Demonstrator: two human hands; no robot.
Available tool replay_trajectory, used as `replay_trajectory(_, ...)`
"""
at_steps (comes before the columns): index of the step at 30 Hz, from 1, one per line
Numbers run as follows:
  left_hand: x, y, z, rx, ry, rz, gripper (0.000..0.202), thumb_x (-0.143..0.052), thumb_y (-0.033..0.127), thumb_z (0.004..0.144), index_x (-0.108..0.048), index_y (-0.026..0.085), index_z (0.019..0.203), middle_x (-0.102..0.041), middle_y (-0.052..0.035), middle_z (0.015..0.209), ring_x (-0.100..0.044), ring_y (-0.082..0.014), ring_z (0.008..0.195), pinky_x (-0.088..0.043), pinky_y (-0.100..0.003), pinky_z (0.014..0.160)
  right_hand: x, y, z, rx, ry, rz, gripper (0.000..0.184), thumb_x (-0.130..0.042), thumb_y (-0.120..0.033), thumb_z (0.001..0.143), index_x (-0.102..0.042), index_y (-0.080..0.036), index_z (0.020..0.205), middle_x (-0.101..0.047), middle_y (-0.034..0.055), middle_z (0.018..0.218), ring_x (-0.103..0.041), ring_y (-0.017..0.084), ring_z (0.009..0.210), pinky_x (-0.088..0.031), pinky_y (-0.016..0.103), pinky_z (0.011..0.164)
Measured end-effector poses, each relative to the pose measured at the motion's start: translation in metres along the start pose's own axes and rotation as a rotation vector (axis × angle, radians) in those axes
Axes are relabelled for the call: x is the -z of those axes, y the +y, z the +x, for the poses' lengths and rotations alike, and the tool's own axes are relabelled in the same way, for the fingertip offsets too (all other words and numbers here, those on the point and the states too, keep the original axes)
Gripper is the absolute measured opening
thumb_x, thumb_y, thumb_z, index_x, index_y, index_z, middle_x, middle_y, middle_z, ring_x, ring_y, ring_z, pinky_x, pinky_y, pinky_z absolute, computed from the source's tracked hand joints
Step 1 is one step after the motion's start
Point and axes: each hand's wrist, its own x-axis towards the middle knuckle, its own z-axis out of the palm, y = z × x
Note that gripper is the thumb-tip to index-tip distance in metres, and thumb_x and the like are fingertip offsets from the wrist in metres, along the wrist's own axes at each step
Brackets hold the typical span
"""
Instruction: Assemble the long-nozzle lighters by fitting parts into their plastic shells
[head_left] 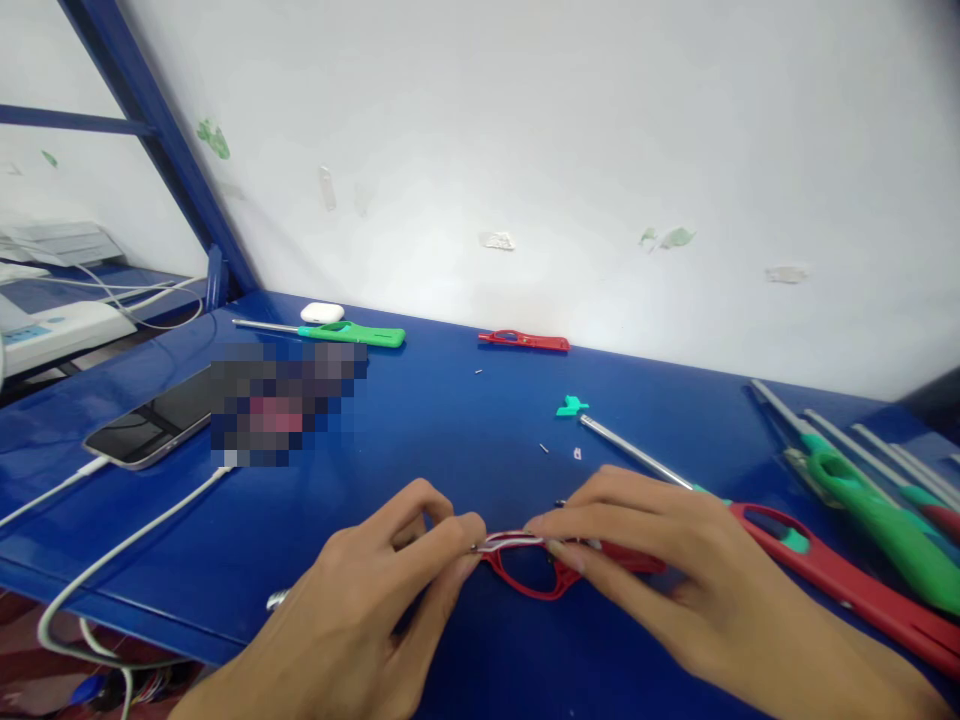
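Observation:
Both my hands meet over a red plastic lighter shell [534, 575] with a finger loop, low in the middle of the blue table [450, 440]. My left hand [375, 600] pinches its left end, where a small metal tip shows. My right hand [660, 560] grips the shell's right part with fingers pressed together. A white strip runs along the shell's top edge between the two hands.
A long red-and-green gas lighter [825, 570] lies right of my right hand, with several more green ones [862, 490] beyond. Farther back lie a green lighter [352, 333], a red shell [525, 341], a small green part [571, 405], a white earbud case [322, 312]. A phone [150, 420] with white cable sits left.

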Motion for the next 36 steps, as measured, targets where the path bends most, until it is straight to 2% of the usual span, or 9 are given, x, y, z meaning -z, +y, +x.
replay_trajectory(2,-0.0004,0.0017,0.0007,0.002,-0.014,0.004,0.024,-0.045,0.015,0.111,-0.064,0.028,0.114,-0.066,-0.0005,0.105,-0.071,-0.0111,0.082,-0.063,-0.021,0.078,0.0012,0.0003,0.0001,0.0,0.002,-0.017,0.025,-0.061,-0.03,0.112,-0.079,-0.041,0.125,-0.077,-0.005,0.103,-0.074,0.011,0.091,-0.058,0.022,0.085)
replay_trajectory(6,-0.004,0.0011,-0.0003,-0.018,-0.011,0.063,0.036,-0.044,0.013,0.109,-0.065,0.032,0.131,-0.071,0.0,0.111,-0.075,-0.011,0.085,-0.065,-0.021,0.083,0.0042,0.0005,-0.0016,-0.036,-0.006,-0.052,0.027,-0.06,-0.032,0.112,-0.079,-0.041,0.129,-0.079,-0.0031,0.108,-0.076,0.014,0.096,-0.061,0.026,0.087)
replay_trajectory(11,-0.0085,-0.0021,-0.0011,-0.081,0.089,0.168,0.036,-0.05,0.015,0.11,-0.061,0.031,0.139,-0.081,0.0045,0.115,-0.079,-0.0137,0.099,-0.062,-0.024,0.097,0.0064,0.0025,-0.0061,-0.045,0.0,-0.046,0.023,-0.061,-0.033,0.112,-0.081,-0.04,0.121,-0.08,-0.0045,0.107,-0.076,0.014,0.096,-0.061,0.024,0.089)
replay_trajectory(15,-0.0077,-0.0013,0.0011,-0.077,0.138,0.142,0.025,-0.052,0.018,0.111,-0.065,0.03,0.128,-0.083,0.0073,0.108,-0.077,-0.0134,0.092,-0.063,-0.023,0.088,0.0058,0.0049,-0.0084,-0.066,-0.018,-0.029,0.022,-0.061,-0.033,0.112,-0.08,-0.04,0.122,-0.08,-0.0054,0.111,-0.076,0.013,0.1,-0.06,0.024,0.091)
replay_trajectory(18,-0.0066,0.0004,0.0042,-0.092,0.129,0.076,0.025,-0.054,0.014,0.11,-0.071,0.029,0.12,-0.082,0.0069,0.105,-0.076,-0.0123,0.091,-0.062,-0.022,0.089,0.0043,0.0047,-0.0081,-0.056,-0.014,-0.035,0.023,-0.061,-0.032,0.112,-0.08,-0.039,0.122,-0.08,-0.0039,0.112,-0.077,0.015,0.101,-0.061,0.025,0.092)
replay_trajectory(24,-0.0079,0.0005,0.0054,-0.076,0.168,0.019,0.029,-0.056,0.009,0.106,-0.075,0.028,0.118,-0.082,0.0048,0.106,-0.075,-0.0122,0.093,-0.062,-0.023,0.09,0.0017,0.0037,-0.0062,-0.037,0.008,-0.066,0.022,-0.061,-0.031,0.111,-0.081,-0.036,0.118,-0.08,-0.0013,0.11,-0.077,0.017,0.1,-0.061,0.027,0.091)
replay_trajectory(30,-0.0076,-0.0029,0.002,-0.017,0.144,-0.01,0.028,-0.063,0.012,0.106,-0.078,0.033,0.117,-0.082,0.0074,0.109,-0.075,-0.0107,0.096,-0.061,-0.019,0.09,-0.0013,0.0075,-0.0065,-0.028,-0.002,-0.071,0.023,-0.06,-0.03,0.112,-0.079,-0.038,0.122,-0.079,-0.0033,0.111,-0.076,0.015,0.1,-0.059,0.028,0.093)
replay_trajectory(36,-0.0072,-0.0048,0.0047,0.037,0.163,-0.081,0.026,-0.07,0.014,0.102,-0.081,0.036,0.109,-0.082,0.0115,0.103,-0.076,-0.0083,0.091,-0.061,-0.015,0.086,-0.003,0.0077,-0.0066,-0.052,-0.035,-0.078,0.024,-0.058,-0.031,0.113,-0.079,-0.04,0.122,-0.078,-0.0038,0.113,-0.075,0.016,0.104,-0.059,0.03,0.094)
